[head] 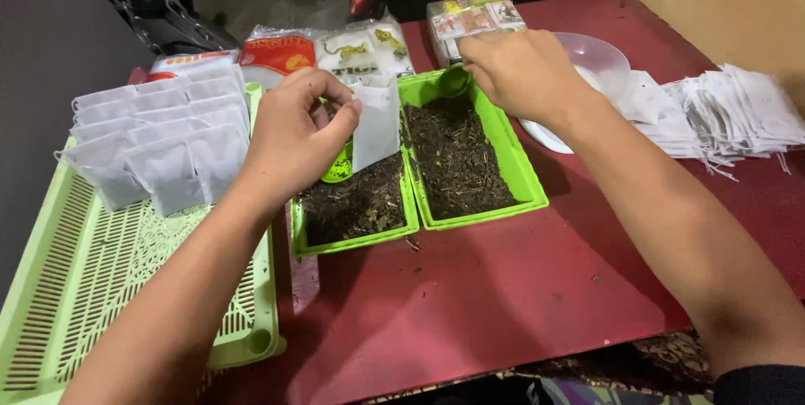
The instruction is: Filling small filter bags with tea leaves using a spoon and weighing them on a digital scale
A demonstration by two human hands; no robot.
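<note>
Dark red worktop (503, 288), seen from above. Pale green slotted tray (92, 288) hanging over the worktop's left edge, rows of filled white sachets (159, 141) lined up at its far end. Two bright green rectangular tubs of dark loose tea side by side at the worktop's middle: right tub (520, 174) and left tub (352, 241), touching along their long sides. Heap of flat empty white sachets (738, 116) near the right edge. Clear plastic bowl (599, 57) just behind the right tub. Printed packets (335, 49) and a small box (474, 15) along the far edge. Left hand (293, 141) over the left tub, grip pinching an open white sachet (375, 124) between thumb and fingers, held upright. Right hand (520, 70) over the far end of the right tub, grip pressed around a small green scoop (453, 82), its bowl just above the tea.
</note>
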